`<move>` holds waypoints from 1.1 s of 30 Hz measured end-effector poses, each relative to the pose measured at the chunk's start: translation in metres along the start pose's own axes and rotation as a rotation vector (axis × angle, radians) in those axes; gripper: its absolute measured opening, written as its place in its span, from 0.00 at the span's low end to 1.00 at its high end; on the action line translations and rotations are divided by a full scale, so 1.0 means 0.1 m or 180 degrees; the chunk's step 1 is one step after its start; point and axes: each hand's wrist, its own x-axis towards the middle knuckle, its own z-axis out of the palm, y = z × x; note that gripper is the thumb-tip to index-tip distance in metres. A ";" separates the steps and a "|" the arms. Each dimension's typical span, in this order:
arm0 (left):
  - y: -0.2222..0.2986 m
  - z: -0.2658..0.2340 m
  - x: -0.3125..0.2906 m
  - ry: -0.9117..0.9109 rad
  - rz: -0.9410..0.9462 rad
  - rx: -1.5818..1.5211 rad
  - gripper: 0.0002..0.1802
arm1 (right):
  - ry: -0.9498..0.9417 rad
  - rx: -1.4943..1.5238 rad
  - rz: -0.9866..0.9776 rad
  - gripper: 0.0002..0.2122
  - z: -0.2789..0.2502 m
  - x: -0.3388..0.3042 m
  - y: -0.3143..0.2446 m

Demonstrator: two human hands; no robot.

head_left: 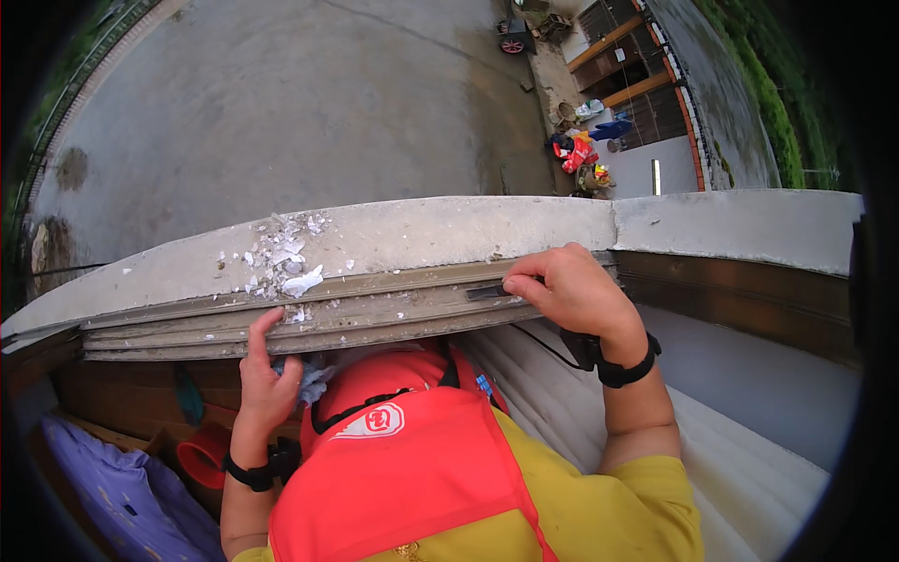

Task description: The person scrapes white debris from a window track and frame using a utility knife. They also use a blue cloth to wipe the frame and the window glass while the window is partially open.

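A window sill track [403, 309] with long dusty grooves runs across in front of me. My right hand [581, 295] pinches a small dark flat strip [486, 292], perhaps a scraper, whose end lies against the grooves. Farther left, the index finger of my left hand [265, 384] stretches up to the track's near part, while the other fingers curl around a crumpled blue-grey cloth [316, 379]. Part of that cloth is hidden behind the hand. White paint flakes [284, 258] lie heaped on the concrete ledge [449, 225] just beyond the left fingertip, with smaller bits scattered along the grooves.
Beyond the ledge is a drop to a concrete yard [309, 103]. A low building [655, 112] stands far right, with bags and a wheeled cart [515, 39] beside it. Indoors, a red round container [204, 454] and purple fabric [122, 487] lie left; pale pleated material [712, 468] lies right.
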 end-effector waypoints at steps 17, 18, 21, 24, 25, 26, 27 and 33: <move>-0.02 0.04 0.03 0.0065 0.0226 0.0017 0.29 | 0.0123 0.0280 -0.0250 0.07 0.36 0.10 -0.20; -0.04 0.03 0.03 0.0077 0.0276 -0.0009 0.29 | 0.0182 0.0287 -0.0340 0.08 0.35 0.07 -0.20; -0.04 0.04 0.02 0.0090 0.0261 -0.0001 0.29 | 0.0200 0.0324 -0.0400 0.08 0.30 0.06 -0.15; 0.03 0.01 0.02 -0.0113 -0.0101 -0.0161 0.29 | -0.0151 0.0660 0.0016 0.08 0.10 0.12 -0.01; 0.02 0.01 0.02 -0.0102 -0.0110 -0.0166 0.29 | -0.0459 0.0953 0.0392 0.08 0.02 0.16 0.03; 0.00 0.02 0.03 -0.0076 -0.0046 -0.0137 0.29 | -0.0469 0.0944 0.0385 0.08 -0.03 0.13 0.00; -0.02 0.02 0.03 -0.0050 0.0020 -0.0108 0.29 | -0.0248 0.0687 0.0221 0.08 -0.08 0.09 -0.05; -0.05 0.02 0.02 -0.0065 0.0021 -0.0261 0.29 | 0.0460 -0.0323 -0.0982 0.11 0.14 -0.11 -0.23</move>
